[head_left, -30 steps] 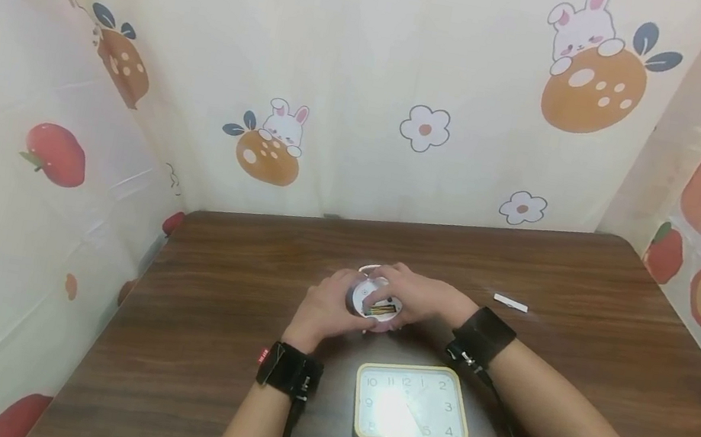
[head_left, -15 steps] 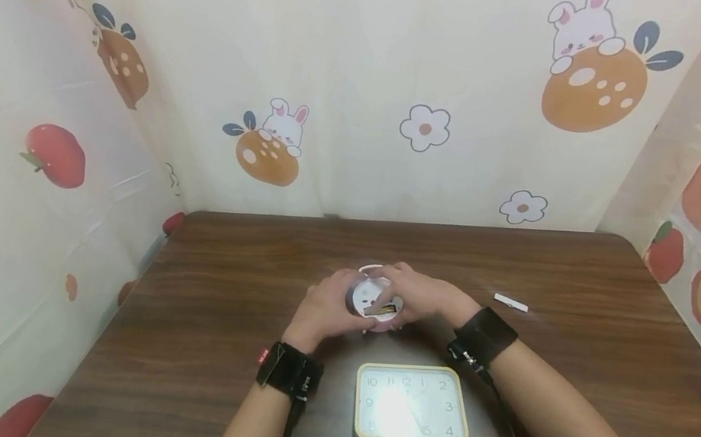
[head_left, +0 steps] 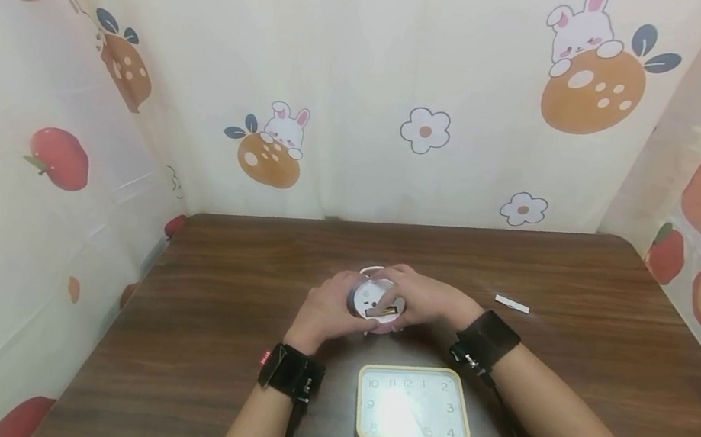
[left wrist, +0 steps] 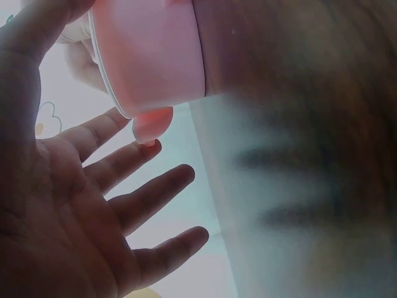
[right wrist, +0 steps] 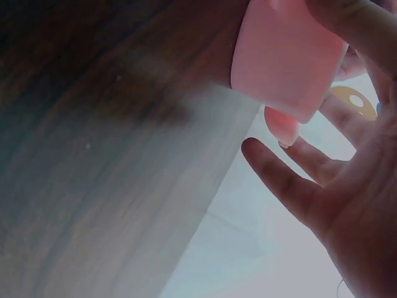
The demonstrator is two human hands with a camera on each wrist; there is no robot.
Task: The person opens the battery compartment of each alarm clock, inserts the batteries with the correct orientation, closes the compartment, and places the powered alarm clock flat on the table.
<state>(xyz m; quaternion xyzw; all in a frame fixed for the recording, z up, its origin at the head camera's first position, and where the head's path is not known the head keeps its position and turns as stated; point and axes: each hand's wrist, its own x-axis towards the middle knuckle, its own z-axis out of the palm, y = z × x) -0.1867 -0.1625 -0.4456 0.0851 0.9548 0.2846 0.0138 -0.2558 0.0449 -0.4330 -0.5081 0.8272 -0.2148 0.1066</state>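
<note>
Both hands hold a small round pink alarm clock near the middle of the table, its white back facing up. My left hand grips the left side, thumb at the near edge. From the right, my right hand holds the rim while a finger reaches onto the back, over the uncovered battery slot. Something gold and dark shows in that slot. In the left wrist view the clock's pink side and a rounded pink knob appear above spread fingers. The right wrist view shows the same pink casing by the right fingers.
A yellow-framed rectangular clock lies face up on the brown wooden table, nearer the person. To the right of the hands lies a small white strip. A fruit-printed curtain hangs behind the table. Cables run from both wristbands.
The right hand's finger has shifted slightly rightward across the clock's back, so more of the slot's left end shows. The left hand and the other clock stay in place.
</note>
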